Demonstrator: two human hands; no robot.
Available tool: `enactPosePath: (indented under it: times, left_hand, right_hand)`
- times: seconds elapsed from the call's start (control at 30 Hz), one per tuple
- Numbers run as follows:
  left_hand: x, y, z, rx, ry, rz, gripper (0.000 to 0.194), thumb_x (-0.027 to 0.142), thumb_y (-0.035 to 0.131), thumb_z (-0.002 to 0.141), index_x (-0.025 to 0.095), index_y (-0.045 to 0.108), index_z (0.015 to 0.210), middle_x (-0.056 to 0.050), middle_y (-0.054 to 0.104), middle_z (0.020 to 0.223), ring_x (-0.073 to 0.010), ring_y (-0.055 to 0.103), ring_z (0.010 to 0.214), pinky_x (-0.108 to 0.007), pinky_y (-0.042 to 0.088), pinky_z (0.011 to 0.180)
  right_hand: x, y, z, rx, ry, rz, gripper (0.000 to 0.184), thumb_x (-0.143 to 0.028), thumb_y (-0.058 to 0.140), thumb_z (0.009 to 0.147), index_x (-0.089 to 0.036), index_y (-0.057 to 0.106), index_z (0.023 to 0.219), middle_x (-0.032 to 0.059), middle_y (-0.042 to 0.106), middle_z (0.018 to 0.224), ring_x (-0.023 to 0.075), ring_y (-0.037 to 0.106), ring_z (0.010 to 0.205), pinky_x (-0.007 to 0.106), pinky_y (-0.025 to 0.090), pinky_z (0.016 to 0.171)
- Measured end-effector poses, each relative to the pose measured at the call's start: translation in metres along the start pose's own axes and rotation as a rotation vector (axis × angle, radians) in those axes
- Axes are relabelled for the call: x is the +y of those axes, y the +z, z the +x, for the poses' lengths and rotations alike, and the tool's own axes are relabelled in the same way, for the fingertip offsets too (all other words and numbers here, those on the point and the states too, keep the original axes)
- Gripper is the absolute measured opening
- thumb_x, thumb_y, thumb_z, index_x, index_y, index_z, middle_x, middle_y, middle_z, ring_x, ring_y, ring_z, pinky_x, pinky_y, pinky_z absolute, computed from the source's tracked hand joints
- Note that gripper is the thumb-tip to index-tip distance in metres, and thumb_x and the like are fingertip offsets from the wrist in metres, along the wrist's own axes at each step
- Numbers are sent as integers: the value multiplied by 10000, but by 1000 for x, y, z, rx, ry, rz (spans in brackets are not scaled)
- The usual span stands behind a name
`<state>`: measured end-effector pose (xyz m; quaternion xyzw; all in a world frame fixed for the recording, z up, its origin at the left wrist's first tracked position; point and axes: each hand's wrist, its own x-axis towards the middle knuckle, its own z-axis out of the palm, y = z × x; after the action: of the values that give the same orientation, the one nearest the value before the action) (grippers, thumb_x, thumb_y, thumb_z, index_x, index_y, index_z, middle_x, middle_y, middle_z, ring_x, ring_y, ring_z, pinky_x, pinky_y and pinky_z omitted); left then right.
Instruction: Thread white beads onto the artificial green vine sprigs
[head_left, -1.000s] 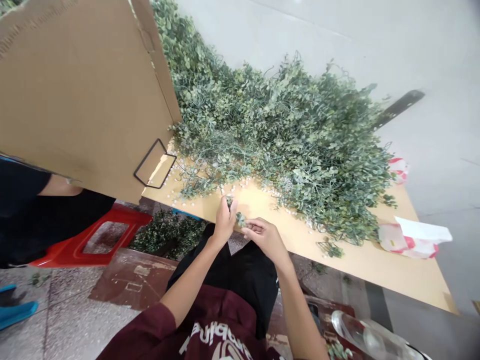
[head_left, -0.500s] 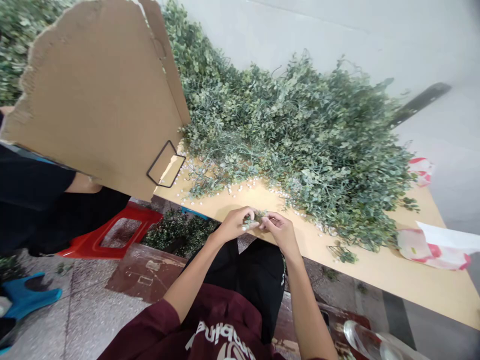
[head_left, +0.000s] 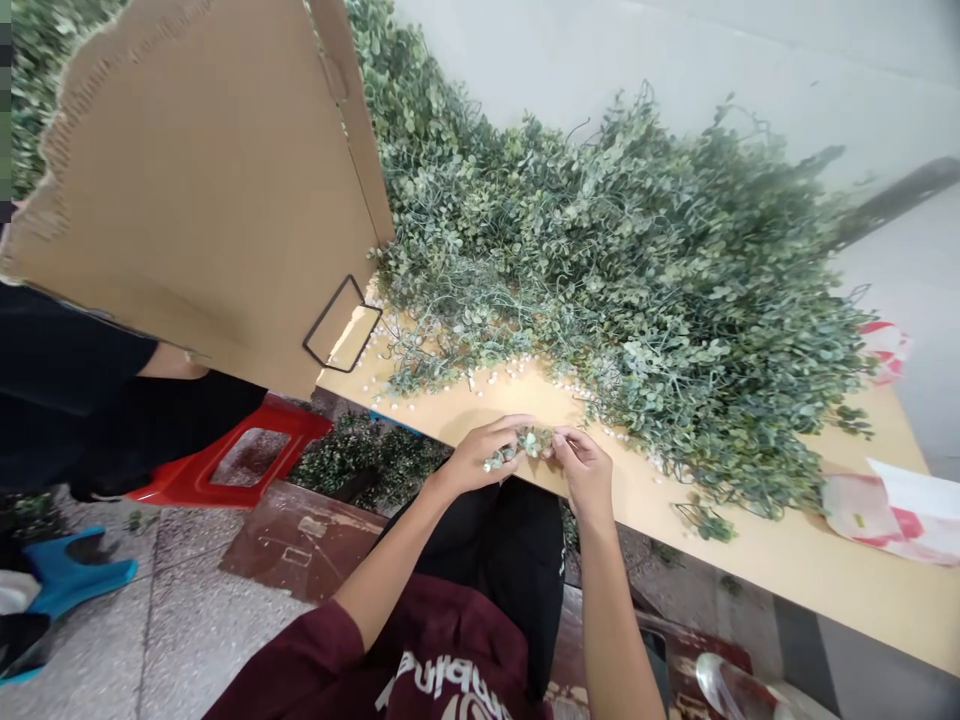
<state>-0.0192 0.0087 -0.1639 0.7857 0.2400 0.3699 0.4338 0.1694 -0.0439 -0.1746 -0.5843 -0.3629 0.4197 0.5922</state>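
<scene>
Both my hands meet just over the near edge of a tan wooden tabletop [head_left: 847, 590]. Between them is a small sprig of artificial green leaves [head_left: 526, 443]. My left hand [head_left: 484, 458] grips its stem end, and the fingers of my right hand [head_left: 581, 470] pinch the other side. Tiny white beads [head_left: 517, 372] lie scattered along the foot of a large heap of artificial leafy garlands [head_left: 622, 270]. A loose sprig [head_left: 705, 522] rests on the table to my right.
A tall cardboard sheet [head_left: 202, 190] with a black wire loop [head_left: 341, 325] stands at the table's left end. A seated person in dark clothes [head_left: 97, 420] is behind it. Below are a red stool [head_left: 255, 460], blue slippers [head_left: 75, 572] and more foliage [head_left: 367, 460]. A red-and-white bag [head_left: 892, 525] lies right.
My hands have come closer together around the sprig, and my left hand has turned from upright to a sideways grip. The whole scene has shifted slightly right in view.
</scene>
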Motion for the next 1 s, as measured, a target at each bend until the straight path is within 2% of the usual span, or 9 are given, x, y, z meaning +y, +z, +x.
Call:
enactPosePath:
  times: [0.1,0.2,0.33,0.43,0.5,0.6,0.77,0.9,1.0]
  left_hand:
    - [-3,0,-1,46,31,-60,89,186,536,859,170,563,776,-149,617,1230,-217,613,1116,-303,475,943]
    - [-4,-1,-2,59,-7,-115,91,225,562,868,148,610,861,-145,650,1120,-204,641,991,-297,490,889]
    - [-4,0,-4,34,-172,-181,183,320,576,891,145,619,925,-99,678,1005,-182,642,888,-271,500,809]
    - [-3,1,-3,85,-314,-197,241,381,612,870,163,603,973,-56,682,943,-178,644,864,-261,499,779]
    - [-3,1,-1,127,-359,-207,322,395,621,863,178,582,1098,-51,684,958,-183,649,877,-265,499,794]
    - [-1,0,2,125,-344,-210,373,404,578,894,174,579,1187,-73,683,1019,-201,644,935,-271,493,840]
    - [0,0,6,63,-275,-124,329,429,489,939,149,646,1012,-71,676,967,-198,626,911,-251,477,822]
    - [1,3,8,-5,-203,-6,325,412,446,958,163,655,943,-56,660,877,-176,606,827,-247,462,784]
    - [3,3,9,-82,-166,96,324,399,451,954,173,672,885,-46,656,794,-168,582,751,-255,450,753]
  right_hand:
    - [3,-1,2,40,-4,38,273,-378,762,745,-172,685,906,-4,641,659,144,607,573,287,522,603]
    - [5,-1,4,74,-8,79,286,-373,776,730,-166,686,905,3,645,682,138,605,563,287,523,597]
    - [5,1,5,95,-2,67,295,-378,773,731,-171,694,926,11,657,686,156,618,593,305,530,626]
    - [4,2,4,95,-4,4,324,-409,742,756,-166,705,967,30,674,707,180,627,619,336,539,647]
    - [3,2,2,99,-25,-35,339,-424,714,779,-166,712,999,48,693,752,189,632,644,340,536,652]
    - [2,1,-1,84,-47,-49,320,-427,684,805,-173,716,997,62,712,815,176,624,642,315,511,612]
    - [0,-1,-1,28,-53,48,221,-364,717,790,-190,705,926,24,687,739,136,584,581,272,466,558]
    - [-4,-2,-3,-45,-7,103,237,-340,746,766,-186,698,940,26,689,746,139,600,595,277,485,580]
    - [-6,0,-8,-101,26,91,206,-353,740,774,-179,707,879,18,677,693,136,588,559,281,494,577]
